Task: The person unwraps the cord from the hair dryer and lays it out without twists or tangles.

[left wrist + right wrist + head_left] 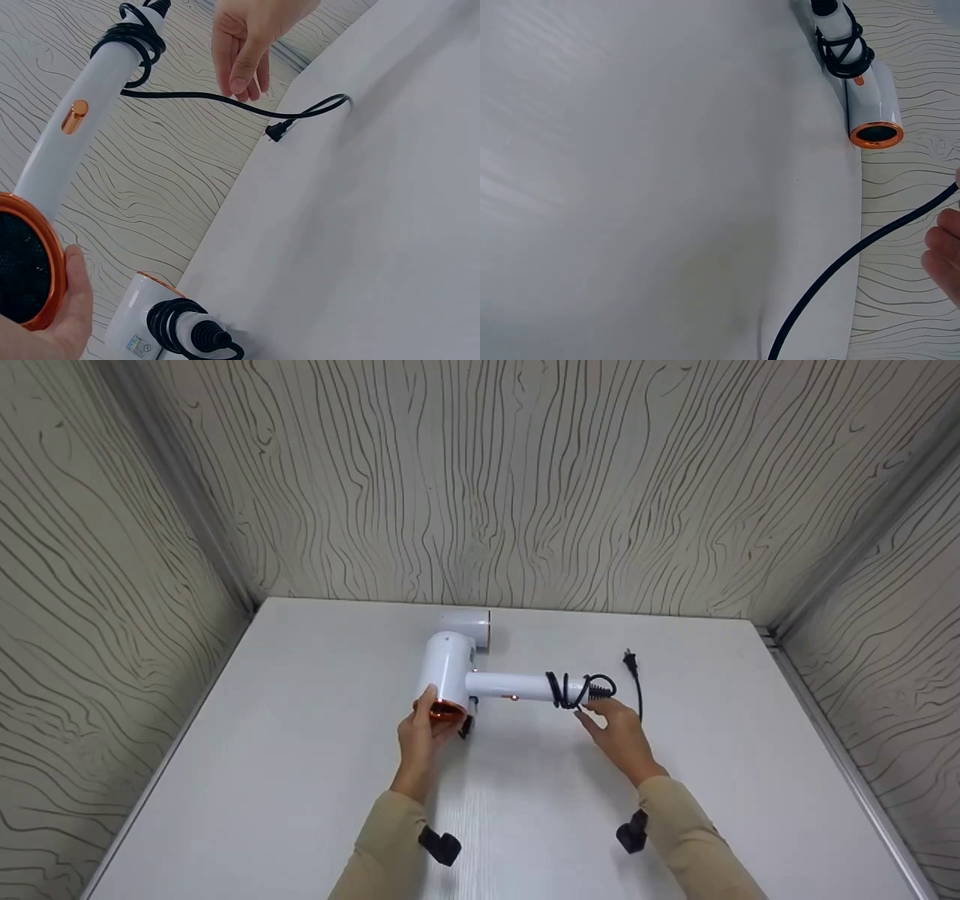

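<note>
A white hair dryer (444,669) with an orange rim is held up above the table, its handle pointing right. My left hand (418,735) grips its barrel near the orange rim, thumb on the side. Black cord (187,95) is looped round the handle's end and runs off to a two-pin plug (630,662). My right hand (621,739) is by the handle's end, thumb and forefinger apart beside the cord. In the left wrist view the cord passes just below the loosely bent fingertips of the right hand (251,45).
A second white hair dryer (124,322), its own black cord wound round its handle, lies on the white table (315,750) near the back edge. Walls with a wood-grain pattern (480,495) stand behind and at both sides.
</note>
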The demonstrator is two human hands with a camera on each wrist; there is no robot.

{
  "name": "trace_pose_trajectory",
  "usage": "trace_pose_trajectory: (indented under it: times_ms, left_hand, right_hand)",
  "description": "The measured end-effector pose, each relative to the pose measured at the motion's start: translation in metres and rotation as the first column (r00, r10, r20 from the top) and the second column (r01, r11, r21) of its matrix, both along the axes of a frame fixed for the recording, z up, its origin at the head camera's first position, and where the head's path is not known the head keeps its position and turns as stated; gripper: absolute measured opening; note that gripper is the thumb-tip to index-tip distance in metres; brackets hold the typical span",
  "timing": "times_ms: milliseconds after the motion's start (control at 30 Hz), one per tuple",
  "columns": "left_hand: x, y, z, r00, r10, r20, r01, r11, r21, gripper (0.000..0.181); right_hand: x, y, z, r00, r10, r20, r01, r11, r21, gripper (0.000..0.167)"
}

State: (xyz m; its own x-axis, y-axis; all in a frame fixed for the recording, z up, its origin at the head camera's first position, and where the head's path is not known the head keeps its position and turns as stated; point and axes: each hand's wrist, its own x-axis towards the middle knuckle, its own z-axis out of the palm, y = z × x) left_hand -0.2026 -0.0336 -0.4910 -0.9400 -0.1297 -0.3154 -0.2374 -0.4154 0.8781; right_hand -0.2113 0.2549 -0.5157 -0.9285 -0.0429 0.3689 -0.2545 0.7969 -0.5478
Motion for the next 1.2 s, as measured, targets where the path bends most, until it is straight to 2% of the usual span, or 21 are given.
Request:
trace_pose_trajectory:
  times_ms: [133,233,367,633,700,833,900,1000,1100,1200]
  left_hand:
    - [0.000,0.000,0.000,1.000,-0.011,0.001,0.011,1.000,-0.006,0.067]
    - [0.000,0.000,0.000,1.000,-0.013,-0.003,0.013,1.000,-0.005,0.067]
    - [0.000,0.000,0.000,1.000,-0.018,-0.006,0.018,1.000,-0.006,0.067]
    - [0.003,-0.003,0.001,0.998,-0.066,-0.008,0.065,0.997,-0.040,0.069]
    - [0.003,-0.003,0.001,0.997,-0.076,-0.008,0.075,0.996,-0.049,0.068]
    - [0.003,-0.005,-0.002,0.995,-0.094,-0.009,0.093,0.993,-0.071,0.069]
    - [0.003,-0.005,-0.003,0.995,-0.101,-0.010,0.100,0.992,-0.078,0.070]
    - [0.003,-0.007,-0.004,0.994,-0.111,-0.006,0.110,0.990,-0.083,0.071]
    - [0.004,-0.008,-0.004,0.993,-0.118,-0.005,0.117,0.990,-0.084,0.072]
    - [0.004,-0.008,-0.003,0.992,-0.127,0.000,0.127,0.988,-0.088,0.072]
  right_hand:
    - [-0.002,-0.004,0.003,0.999,-0.018,0.040,0.019,1.000,-0.022,0.016]
    - [-0.003,-0.005,0.005,0.999,-0.017,0.034,0.017,0.999,-0.027,0.015]
    - [-0.004,-0.006,0.006,1.000,0.002,-0.013,-0.002,1.000,-0.010,0.013]
    - [-0.005,-0.004,0.004,0.992,0.045,-0.119,-0.038,0.997,0.064,0.013]
    - [-0.005,-0.003,0.006,0.994,0.044,-0.103,-0.036,0.996,0.080,0.013]
    - [-0.006,-0.001,0.010,1.000,0.002,0.019,-0.002,0.999,0.034,0.008]
    - [-0.006,-0.001,0.012,1.000,-0.004,0.026,0.003,0.999,0.034,0.010]
    - [-0.008,0.001,0.013,0.995,0.043,-0.091,-0.033,0.994,0.104,0.016]
    - [-0.010,0.003,0.014,0.960,0.122,-0.250,-0.078,0.981,0.180,0.022]
    - [-0.011,0.005,0.016,0.929,0.170,-0.330,-0.118,0.978,0.170,0.019]
